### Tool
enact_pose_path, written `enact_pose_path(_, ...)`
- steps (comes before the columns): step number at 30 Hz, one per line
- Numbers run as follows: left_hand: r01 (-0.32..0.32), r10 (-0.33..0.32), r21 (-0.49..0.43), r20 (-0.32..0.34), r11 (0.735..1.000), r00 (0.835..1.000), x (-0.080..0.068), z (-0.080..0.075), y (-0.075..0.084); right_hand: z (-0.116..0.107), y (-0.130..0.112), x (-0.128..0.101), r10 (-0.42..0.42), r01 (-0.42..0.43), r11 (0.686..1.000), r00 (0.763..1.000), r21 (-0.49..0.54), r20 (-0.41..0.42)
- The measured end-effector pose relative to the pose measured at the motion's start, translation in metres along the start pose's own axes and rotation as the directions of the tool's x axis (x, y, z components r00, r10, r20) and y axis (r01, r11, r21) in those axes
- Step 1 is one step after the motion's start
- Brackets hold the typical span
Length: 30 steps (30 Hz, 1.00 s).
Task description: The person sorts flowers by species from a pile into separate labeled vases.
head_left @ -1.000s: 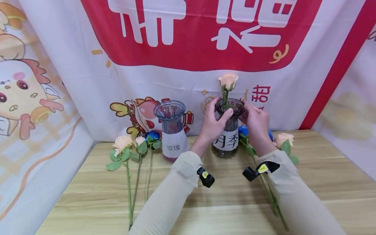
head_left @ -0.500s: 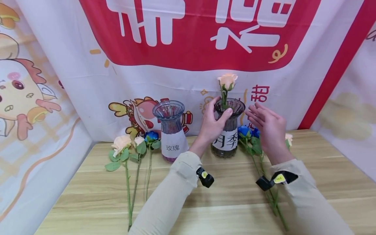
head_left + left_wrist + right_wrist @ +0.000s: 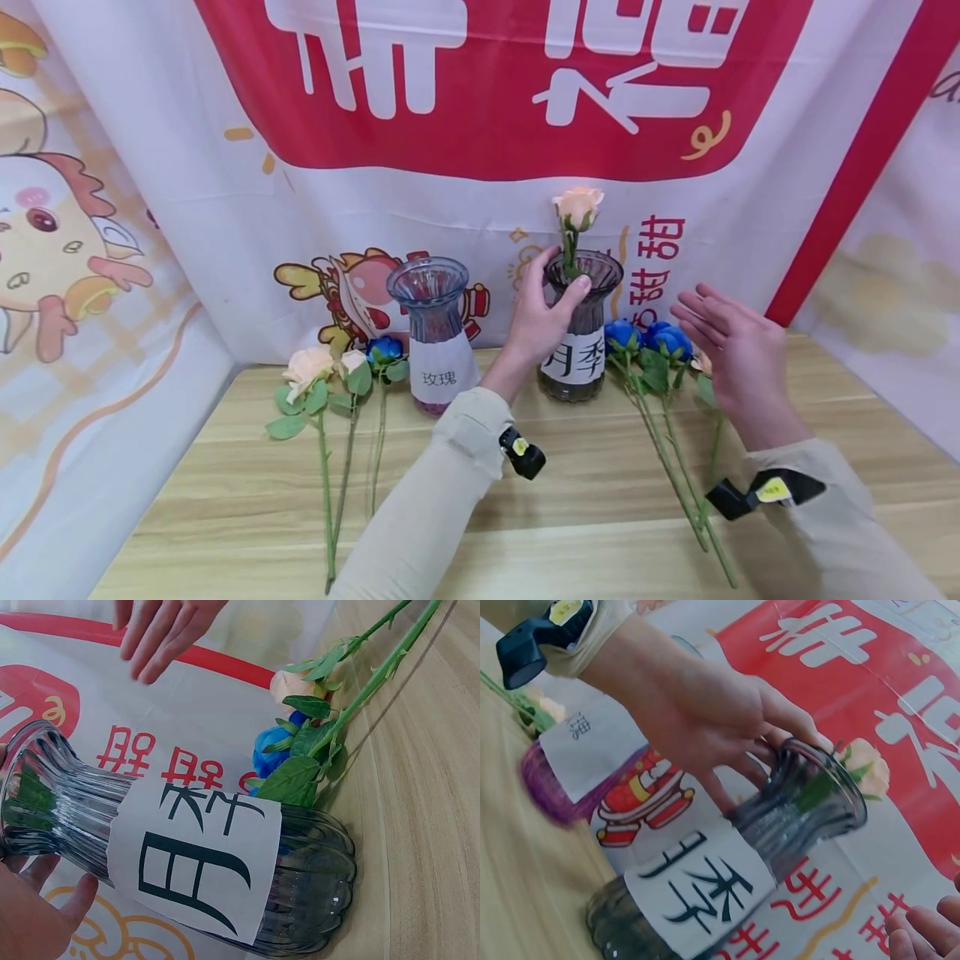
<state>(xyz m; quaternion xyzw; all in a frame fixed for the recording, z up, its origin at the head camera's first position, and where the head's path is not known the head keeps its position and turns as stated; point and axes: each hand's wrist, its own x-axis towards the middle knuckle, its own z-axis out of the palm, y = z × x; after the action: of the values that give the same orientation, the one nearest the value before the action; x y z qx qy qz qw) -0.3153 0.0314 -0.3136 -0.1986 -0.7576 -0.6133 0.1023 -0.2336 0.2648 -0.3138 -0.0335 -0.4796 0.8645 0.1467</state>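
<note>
Glass vase, right one point(image 3: 582, 333): smoky ribbed glass with a white paper label, upright on the tabletop point(image 3: 570, 492), just in front of the banner point(image 3: 495, 92).
Peach rose in vase point(image 3: 576, 208): stem down the neck, bloom well above the rim, roughly upright.
Left hand point(image 3: 542, 315): grip curled round the vase neck, thumb near the rim, steadying it; wrist view shows fingers under the flared lip.
Right hand point(image 3: 738, 354): grip spread and relaxed, holding nothing, hovering apart from the vase, above the loose flowers to its right.
Blue roses point(image 3: 651, 340): lying on the tabletop just right of the vase, stems running toward the near edge; a peach bloom partly hidden behind the right hand.
Second vase point(image 3: 435, 333): labelled, purple-tinted at the base, standing left of the first, no flower visible in it.
Left bunch point(image 3: 333, 375): two peach roses and one blue, flat on the tabletop.
Progress, as a judgement: early stage; one stem placed, every other flower not yet in a vase.
</note>
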Motion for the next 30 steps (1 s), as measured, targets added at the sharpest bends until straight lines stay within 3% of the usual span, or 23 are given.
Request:
enact_pose_path(6, -0.019, 0.019, -0.002, -0.002, 1.000, 1.000, 0.000, 0.000, -0.001, -0.027, -0.003, -0.002, -0.002, 0.002, 0.999, 1.000, 0.040, 0.004)
enact_pose_path(13, -0.026, 0.026, -0.007, 0.001, 1.000, 1.000, 0.000, 0.001, -0.002, -0.056, -0.003, -0.005, 0.063, -0.062, 0.995, 0.998, 0.073, -0.014)
enact_pose_path(18, -0.019, 0.019, -0.004, -0.002, 1.000, 1.000, 0.001, -0.001, -0.001, -0.074, 0.003, -0.010, 0.087, -0.088, 0.993, 0.996, 0.073, 0.019)
enact_pose_path(23, -0.012, 0.012, -0.006, -0.006, 1.000, 1.000, 0.001, -0.002, 0.000, -0.088, 0.008, -0.017, 0.117, -0.120, 0.991, 0.992, -0.062, -0.052)
enact_pose_path(26, -0.015, 0.015, -0.007, -0.006, 1.000, 1.000, 0.000, -0.002, 0.000, -0.096, 0.013, -0.024, 0.150, -0.169, 0.973, 0.981, -0.156, -0.127)
enact_pose_path(30, -0.024, 0.024, -0.015, 0.002, 1.000, 1.000, -0.001, 0.001, 0.000, -0.111, 0.019, -0.032, 0.197, -0.228, 0.949, 0.968, -0.216, -0.157)
